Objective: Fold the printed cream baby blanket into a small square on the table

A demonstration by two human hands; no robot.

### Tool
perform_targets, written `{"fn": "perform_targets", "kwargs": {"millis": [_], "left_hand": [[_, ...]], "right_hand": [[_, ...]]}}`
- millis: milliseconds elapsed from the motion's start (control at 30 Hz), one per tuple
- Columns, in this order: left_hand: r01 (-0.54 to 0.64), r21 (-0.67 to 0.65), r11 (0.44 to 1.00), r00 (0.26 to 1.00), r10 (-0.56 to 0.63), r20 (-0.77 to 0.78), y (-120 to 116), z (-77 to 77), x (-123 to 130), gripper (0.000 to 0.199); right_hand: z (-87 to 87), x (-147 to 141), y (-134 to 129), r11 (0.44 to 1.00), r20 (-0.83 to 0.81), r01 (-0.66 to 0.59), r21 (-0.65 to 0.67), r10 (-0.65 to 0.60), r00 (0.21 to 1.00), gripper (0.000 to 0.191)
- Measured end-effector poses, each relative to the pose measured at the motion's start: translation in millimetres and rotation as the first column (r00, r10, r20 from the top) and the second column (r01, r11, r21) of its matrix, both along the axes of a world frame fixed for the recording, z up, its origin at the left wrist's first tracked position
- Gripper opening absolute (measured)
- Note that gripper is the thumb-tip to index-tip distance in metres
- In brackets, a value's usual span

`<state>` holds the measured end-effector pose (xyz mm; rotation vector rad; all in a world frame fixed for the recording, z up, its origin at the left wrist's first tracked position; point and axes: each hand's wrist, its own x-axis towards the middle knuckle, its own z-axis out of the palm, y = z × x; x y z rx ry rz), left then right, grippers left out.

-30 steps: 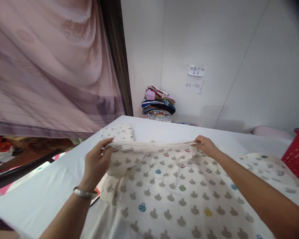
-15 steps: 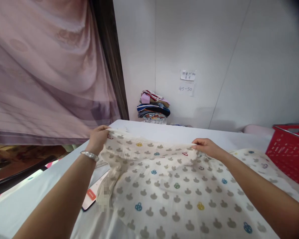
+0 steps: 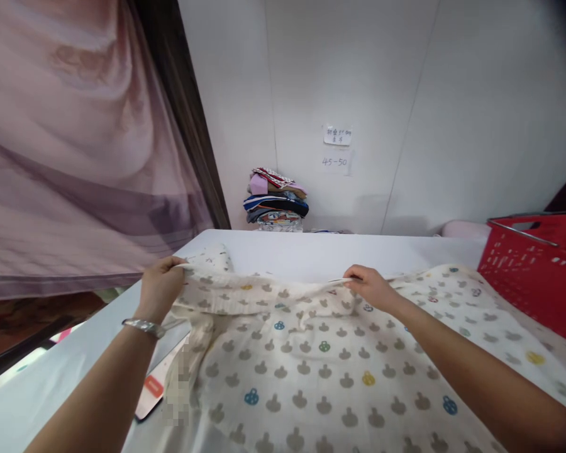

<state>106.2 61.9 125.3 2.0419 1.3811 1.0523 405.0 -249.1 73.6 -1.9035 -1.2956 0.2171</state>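
A cream cloth printed with grey, blue, yellow and green mushroom shapes spreads over the white table towards me. My left hand, with a silver bangle at its wrist, pinches the far left corner of the cloth. Farther right, my right hand pinches the same far edge between thumb and fingers. Between the two hands that edge is lifted a little and sags in soft folds. The cloth bunches below my left hand, beside a phone with a lit screen, which it partly covers.
A red basket stands at the right edge. Folded clothes are stacked at the table's far side, against the white wall with paper notes. A pink curtain hangs at the left.
The view has turned slightly right. Both hands still hold the far edge, which now sits lower and folds over towards me. A printed cloth corner now shows behind my left hand.
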Motion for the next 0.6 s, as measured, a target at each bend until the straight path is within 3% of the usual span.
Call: {"fn": "perform_targets", "kwargs": {"millis": [33,100,167,267,300,333,433,600], "left_hand": [[0.008,0.074,0.997,0.996,-0.001,-0.093,-11.7,3.1,8.3,0.024],[0.131,0.223,0.966,0.953,-0.061,-0.296,-44.7,5.5,30.2,0.026],[0.392,0.244,0.887,0.844,-0.241,-0.480,-87.1,1.6,54.9,0.030],[0.730,0.196,0.655,0.624,-0.521,-0.582,-148.1,-12.4,86.4,0.036],[0.790,0.174,0.588,0.559,-0.572,-0.600,-162.5,-17.5,94.1,0.038],[0.815,0.163,0.556,0.527,-0.595,-0.606,-172.9,-22.4,100.4,0.038],[0.815,0.125,0.566,0.514,-0.607,-0.605,-182.7,-33.8,113.0,0.032],[0.803,0.035,0.595,0.512,-0.657,-0.553,-175.6,-39.8,124.0,0.023]], "right_hand": [[-0.1,-6.7,3.2,0.999,0.040,-0.041,0.027,0.040,0.998,0.011],[-0.6,-22.8,10.7,0.990,0.119,-0.132,0.060,0.124,0.985,0.015],[-1.6,-39.1,18.3,0.984,0.182,-0.167,0.059,0.154,0.971,0.019],[-3.0,-55.7,25.8,0.980,0.237,-0.190,0.057,0.172,0.956,0.020],[-3.2,-58.0,26.6,0.978,0.237,-0.198,0.059,0.179,0.955,0.020],[-3.2,-58.8,26.7,0.978,0.226,-0.199,0.065,0.180,0.957,0.020],[-3.2,-55.6,23.7,0.980,0.158,-0.171,0.103,0.154,0.975,0.020],[-8.9,-49.4,17.4,0.982,0.158,-0.149,0.117,0.130,0.979,0.017]]}}
